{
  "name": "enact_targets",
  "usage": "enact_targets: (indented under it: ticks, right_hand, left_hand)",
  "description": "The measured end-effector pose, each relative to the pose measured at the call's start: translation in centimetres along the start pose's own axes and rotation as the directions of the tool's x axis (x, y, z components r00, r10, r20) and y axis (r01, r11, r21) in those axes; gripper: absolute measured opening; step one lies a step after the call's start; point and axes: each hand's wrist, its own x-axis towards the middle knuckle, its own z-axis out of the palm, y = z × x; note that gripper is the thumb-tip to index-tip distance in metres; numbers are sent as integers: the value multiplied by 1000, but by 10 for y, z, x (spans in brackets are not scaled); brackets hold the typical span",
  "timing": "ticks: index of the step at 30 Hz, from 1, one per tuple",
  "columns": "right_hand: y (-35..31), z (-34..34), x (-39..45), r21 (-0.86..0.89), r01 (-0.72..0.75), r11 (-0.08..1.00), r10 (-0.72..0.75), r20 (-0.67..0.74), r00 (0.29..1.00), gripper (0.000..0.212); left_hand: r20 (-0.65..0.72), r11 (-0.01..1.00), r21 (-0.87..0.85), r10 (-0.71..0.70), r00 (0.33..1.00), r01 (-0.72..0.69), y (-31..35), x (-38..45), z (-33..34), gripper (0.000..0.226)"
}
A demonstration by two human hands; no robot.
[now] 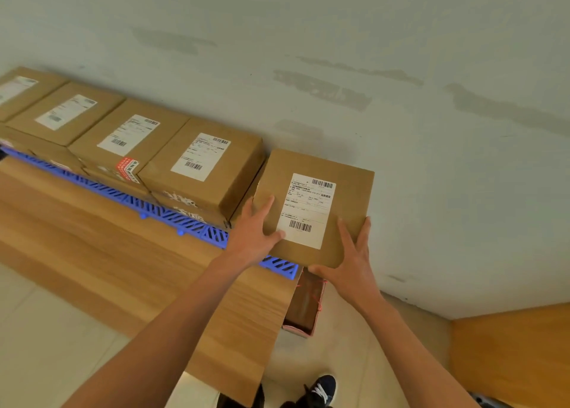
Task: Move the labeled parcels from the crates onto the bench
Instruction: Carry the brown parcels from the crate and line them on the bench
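Observation:
A brown cardboard parcel [345, 191] with a white barcode label is held between both my hands at the right end of a row of parcels. My left hand [253, 238] grips its left edge, thumb on top beside the label. My right hand [351, 259] grips its near right corner, fingers up the right side. To its left, several labeled parcels [203, 164] sit stacked in a row against the wall on a blue slatted plastic crate base [172, 216]. The wooden bench [123, 262] runs under and in front of them.
A pale wall [339, 68] stands right behind the parcels. A pink-edged open box [305, 306] sits on the floor past the bench's right end. Another wooden surface [512, 355] lies at the lower right. My shoe [320, 389] is on the tiled floor below.

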Motion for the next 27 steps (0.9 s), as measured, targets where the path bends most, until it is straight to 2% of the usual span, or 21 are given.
enact_targets:
  ticks: [3, 9, 16, 22, 24, 27]
  right_hand:
    - [-10, 11, 8, 18, -23, 1000, 23, 21, 1000, 129]
    - [-19, 33, 20, 76, -86, 993, 90, -43, 995, 126]
    - [-21, 35, 27, 95, -139, 986, 144, -44, 989, 125]
    - [-29, 35, 38, 84, -149, 985, 152, -36, 988, 119]
    - [-31, 37, 41, 79, -149, 986, 152, -32, 988, 119]
    - [-32, 40, 45, 67, -137, 988, 139, -24, 990, 115]
  left_hand:
    - [15, 1000, 18, 8, 1000, -8, -13, 14, -9, 88]
    - [22, 994, 89, 60, 998, -62, -32, 35, -16, 80]
    - [-1, 974, 186, 131, 991, -129, -41, 45, -12, 66]
    - [-111, 908, 314, 324, 940, -276, -48, 46, -24, 49]
    - [-128, 893, 364, 329, 936, -264, -52, 51, -36, 50]
    - [-83, 871, 445, 269, 960, -206, -61, 61, -53, 60]
